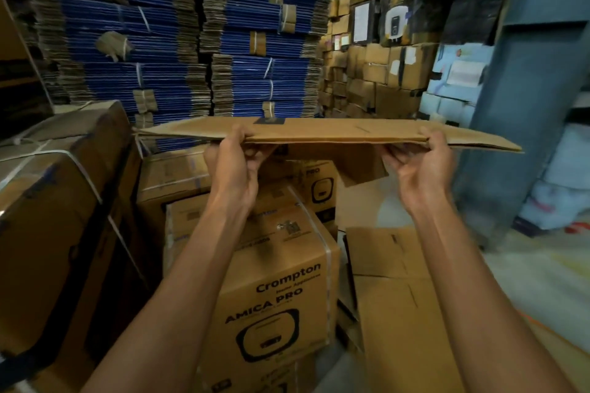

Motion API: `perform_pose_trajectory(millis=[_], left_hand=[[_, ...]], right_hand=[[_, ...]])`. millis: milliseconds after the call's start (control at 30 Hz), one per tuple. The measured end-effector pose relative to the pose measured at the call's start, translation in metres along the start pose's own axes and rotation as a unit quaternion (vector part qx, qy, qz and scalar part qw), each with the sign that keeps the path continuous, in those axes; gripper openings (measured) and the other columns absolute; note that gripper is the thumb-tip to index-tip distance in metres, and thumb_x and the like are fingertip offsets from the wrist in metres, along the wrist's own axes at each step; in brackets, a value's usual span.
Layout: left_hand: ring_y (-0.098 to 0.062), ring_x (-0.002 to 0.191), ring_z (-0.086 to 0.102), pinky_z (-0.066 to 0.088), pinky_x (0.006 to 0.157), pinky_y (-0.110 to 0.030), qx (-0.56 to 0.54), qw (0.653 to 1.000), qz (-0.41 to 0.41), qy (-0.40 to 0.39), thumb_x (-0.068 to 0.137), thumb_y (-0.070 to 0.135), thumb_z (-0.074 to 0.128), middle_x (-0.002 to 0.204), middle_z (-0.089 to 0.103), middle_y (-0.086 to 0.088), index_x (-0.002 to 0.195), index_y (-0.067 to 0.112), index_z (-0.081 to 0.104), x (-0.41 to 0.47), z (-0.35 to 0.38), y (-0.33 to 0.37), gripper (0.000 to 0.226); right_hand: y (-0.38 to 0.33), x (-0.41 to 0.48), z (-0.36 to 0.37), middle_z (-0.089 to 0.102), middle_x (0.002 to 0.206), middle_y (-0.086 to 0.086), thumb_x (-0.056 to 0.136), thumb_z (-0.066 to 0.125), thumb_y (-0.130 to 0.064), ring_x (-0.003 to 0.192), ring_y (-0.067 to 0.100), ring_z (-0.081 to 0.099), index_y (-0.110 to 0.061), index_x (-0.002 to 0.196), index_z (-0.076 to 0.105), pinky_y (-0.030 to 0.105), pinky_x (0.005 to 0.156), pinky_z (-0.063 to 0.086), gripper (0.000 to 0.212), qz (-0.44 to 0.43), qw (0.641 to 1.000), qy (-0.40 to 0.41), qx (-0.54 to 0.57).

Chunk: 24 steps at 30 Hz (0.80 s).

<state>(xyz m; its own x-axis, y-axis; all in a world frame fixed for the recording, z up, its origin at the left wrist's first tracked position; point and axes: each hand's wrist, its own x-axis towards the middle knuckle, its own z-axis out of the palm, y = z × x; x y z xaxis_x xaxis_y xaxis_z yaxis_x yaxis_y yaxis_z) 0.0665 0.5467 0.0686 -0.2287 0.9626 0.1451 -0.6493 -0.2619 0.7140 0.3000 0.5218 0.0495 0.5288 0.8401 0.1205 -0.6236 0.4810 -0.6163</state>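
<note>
we hold the flattened carton (pixel 319 134) level at centre frame, its long axis running left to right. our left hand (pixel 238 166) and right hand (pixel 418 166) each pinch its near edge, thumbs on top and fingers curled beneath, equally near.

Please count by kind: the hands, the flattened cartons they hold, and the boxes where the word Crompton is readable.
Bare hands: 2, left hand and right hand
Flattened brown cardboard carton, held by both: 1
Brown cardboard box printed Crompton: 1
Total: 4
</note>
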Motion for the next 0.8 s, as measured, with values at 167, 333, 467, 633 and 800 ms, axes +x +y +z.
perform_pose_trajectory(millis=[167, 333, 467, 633, 800], left_hand=[[-0.006, 0.055, 0.061, 0.062, 0.081, -0.041, -0.018, 0.998, -0.016, -0.053, 0.093, -0.007, 0.058, 0.060, 0.057, -0.001, 0.091, 0.002, 0.056, -0.026, 0.050, -0.031, 0.009], [-0.005, 0.051, 0.061, 0.060, 0.068, -0.031, -0.060, 0.993, -0.071, -0.073, 0.094, -0.005, 0.059, 0.065, 0.062, -0.001, 0.123, 0.000, 0.047, -0.054, 0.093, -0.076, 0.032], [-0.007, 0.056, 0.065, 0.060, 0.065, -0.030, -0.068, 0.990, -0.106, -0.069, 0.095, -0.005, 0.059, 0.063, 0.064, -0.002, 0.121, -0.001, 0.050, -0.086, 0.131, -0.132, 0.028], [-0.026, 0.093, 0.072, 0.062, 0.067, -0.033, -0.062, 0.983, -0.165, -0.056, 0.095, -0.004, 0.060, 0.101, 0.068, -0.019, 0.130, -0.007, 0.054, -0.121, 0.168, -0.207, 0.036], [-0.028, 0.105, 0.067, 0.063, 0.071, -0.037, -0.080, 0.975, -0.204, -0.033, 0.092, -0.011, 0.058, 0.115, 0.062, -0.020, 0.137, -0.003, 0.045, -0.145, 0.174, -0.275, 0.048]], right_hand=[[-0.064, 0.006, -0.032, 0.068, 0.108, 0.019, 0.102, 0.049, -0.014, 0.103, 0.034, 0.071, -0.006, 0.112, 0.054, 0.047, 0.080, 0.061, 0.014, -0.061, 0.998, 0.013, -0.028], [-0.123, 0.012, -0.076, 0.069, 0.101, 0.014, 0.101, 0.052, -0.015, 0.099, 0.032, 0.074, -0.008, 0.105, 0.056, 0.045, 0.077, 0.062, 0.010, -0.102, 0.993, 0.043, -0.049], [-0.168, 0.026, -0.128, 0.071, 0.089, 0.009, 0.101, 0.053, -0.014, 0.100, 0.034, 0.073, -0.008, 0.104, 0.058, 0.043, 0.073, 0.061, 0.008, -0.099, 0.991, 0.062, -0.071], [-0.211, 0.054, -0.206, 0.067, 0.106, 0.018, 0.101, 0.052, -0.012, 0.106, 0.039, 0.069, -0.004, 0.118, 0.053, 0.045, 0.073, 0.062, 0.019, -0.055, 0.991, 0.089, -0.080], [-0.226, 0.075, -0.281, 0.065, 0.123, 0.022, 0.102, 0.049, -0.008, 0.111, 0.040, 0.066, -0.003, 0.132, 0.051, 0.050, 0.080, 0.059, 0.031, 0.007, 0.991, 0.113, -0.073]])
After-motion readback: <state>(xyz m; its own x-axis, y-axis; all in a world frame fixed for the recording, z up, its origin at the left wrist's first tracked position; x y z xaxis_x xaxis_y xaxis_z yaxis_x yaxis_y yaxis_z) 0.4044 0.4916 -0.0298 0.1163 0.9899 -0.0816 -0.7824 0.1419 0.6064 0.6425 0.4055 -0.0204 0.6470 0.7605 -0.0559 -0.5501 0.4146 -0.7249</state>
